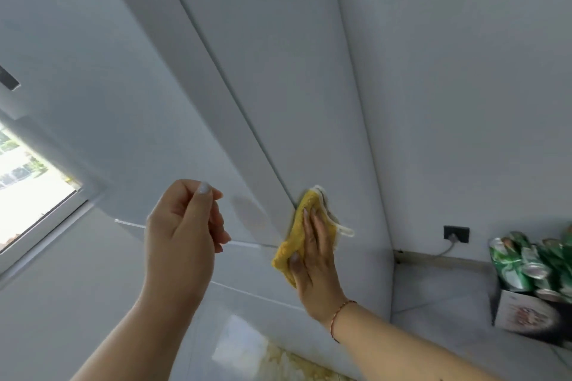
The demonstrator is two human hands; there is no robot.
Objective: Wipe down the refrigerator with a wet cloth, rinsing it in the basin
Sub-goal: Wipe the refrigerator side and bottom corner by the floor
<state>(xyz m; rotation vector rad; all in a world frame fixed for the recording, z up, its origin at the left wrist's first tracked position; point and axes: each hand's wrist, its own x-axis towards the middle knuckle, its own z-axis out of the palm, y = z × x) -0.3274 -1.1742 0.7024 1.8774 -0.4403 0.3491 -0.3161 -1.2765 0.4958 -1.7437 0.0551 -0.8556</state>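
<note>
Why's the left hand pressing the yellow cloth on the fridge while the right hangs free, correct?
Wrong hands. The head view shows the right hand pressing the yellow cloth on the fridge; the left hand hangs free, fingers curled, holding nothing.

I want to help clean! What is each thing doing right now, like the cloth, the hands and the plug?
Yellow cloth: pressed flat on the refrigerator.
Right hand: fingers straight, pressing the cloth.
Left hand: loosely curled, holding nothing.
Wall socket: cable plugged in.
Green cans: piled in a box.
</note>
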